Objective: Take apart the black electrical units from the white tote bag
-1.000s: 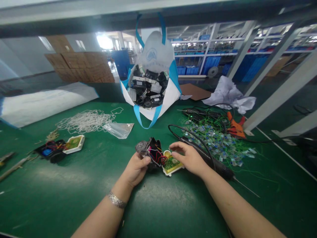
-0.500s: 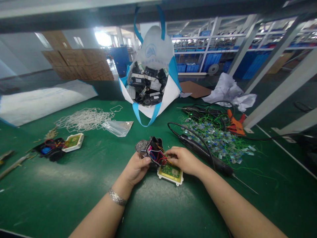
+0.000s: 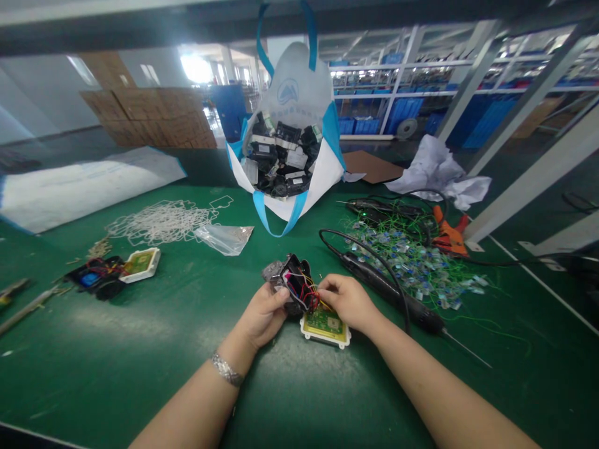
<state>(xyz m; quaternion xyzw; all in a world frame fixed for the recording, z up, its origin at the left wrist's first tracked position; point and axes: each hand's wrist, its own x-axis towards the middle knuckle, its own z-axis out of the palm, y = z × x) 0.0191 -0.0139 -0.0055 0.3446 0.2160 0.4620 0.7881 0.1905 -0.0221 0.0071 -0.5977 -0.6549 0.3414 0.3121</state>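
My left hand [image 3: 264, 317] is closed around a black plastic housing [image 3: 294, 274], which is tilted with its open side facing up and right. Red and yellow wires [image 3: 309, 295] run out of it to a green circuit board [image 3: 326, 323] in a white frame, lying just below on the bench. My right hand [image 3: 349, 302] has its thumb and fingers pinched on the wires above the board's upper edge. Its fingertips are partly hidden among them. A second opened black housing [image 3: 99, 280], wired to its own white-framed board [image 3: 141, 264], lies at the left.
A white and blue bag [image 3: 322, 181] full of black housings stands at the back. A black electric screwdriver [image 3: 393, 293] with a long bit lies on the right, beside a heap of green-wired pieces [image 3: 421, 262]. White sealing loops [image 3: 161, 221] and a plastic pouch [image 3: 227, 239] lie at left.
The housing has turned a little in my left hand, so its blue inner part shows less. My right hand stays on the wires. The whole view has shifted slightly.
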